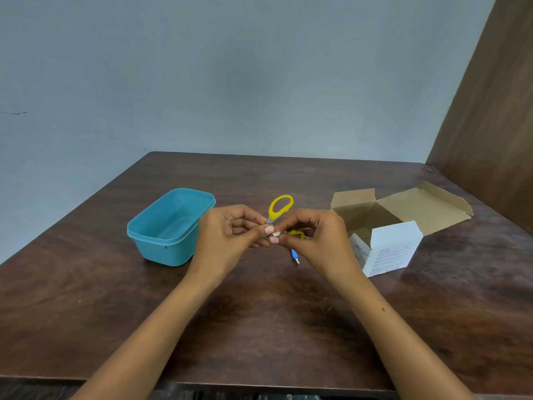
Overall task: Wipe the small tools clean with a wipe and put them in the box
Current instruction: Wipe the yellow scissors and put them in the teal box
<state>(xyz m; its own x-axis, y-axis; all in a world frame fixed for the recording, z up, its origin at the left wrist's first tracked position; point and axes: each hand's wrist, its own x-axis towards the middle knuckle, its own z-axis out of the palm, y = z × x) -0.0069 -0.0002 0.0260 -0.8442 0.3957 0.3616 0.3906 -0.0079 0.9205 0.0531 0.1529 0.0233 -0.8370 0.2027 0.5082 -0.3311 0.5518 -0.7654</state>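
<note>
Scissors (pixel 280 208): yellow-handled, held above the table (pixel 259 327) between both hands, one loop raised.
Left hand (pixel 230 238): fingers pinch a small white wipe (pixel 276 234) at the blades.
Right hand (pixel 317 241): curled round the lower handle.
Method: steady the handle and draw the wipe along the blades, away from the edge.
Destination: teal box (pixel 170 226), just left, open.
Waiting: blue tool (pixel 294 255) on the table.
Writing: carton (pixel 386 252) label print too small to read.

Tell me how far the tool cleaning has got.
Done: something small and blue seems to lie inside the teal box, though it is hard to make out. In hand: the left hand and right hand pinch the yellow scissors and a white wipe. Left: the blue tool on the table.
</note>
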